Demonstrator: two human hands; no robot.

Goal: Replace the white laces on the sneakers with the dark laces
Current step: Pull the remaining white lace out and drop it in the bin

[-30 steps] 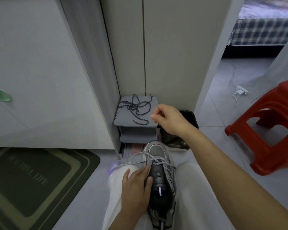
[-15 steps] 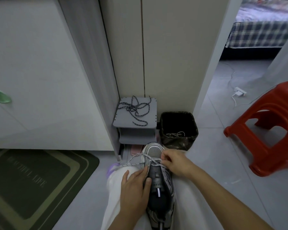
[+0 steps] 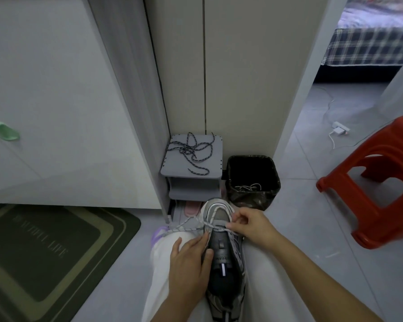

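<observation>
A grey sneaker [image 3: 223,259] lies toe-away on my lap between my legs. A white lace [image 3: 186,225] still runs through its front eyelets, with a loose end trailing left. My left hand [image 3: 189,263] rests on the sneaker's left side, fingers along its upper. My right hand [image 3: 249,225] pinches the white lace at the front eyelets near the toe. Dark speckled laces [image 3: 191,151] lie tangled on top of a small grey shelf [image 3: 215,175] against the wall.
A black bin [image 3: 273,173] holding a white lace stands right of the shelf. A red plastic stool [image 3: 379,182] is at the right, a dark doormat [image 3: 44,247] at the left. A charger and cable [image 3: 339,131] lie on the tiled floor by the doorway.
My right hand came back from above the bin down to the sneaker's toe and now pinches the white lace. A white lace now lies in the bin. My left hand stayed.
</observation>
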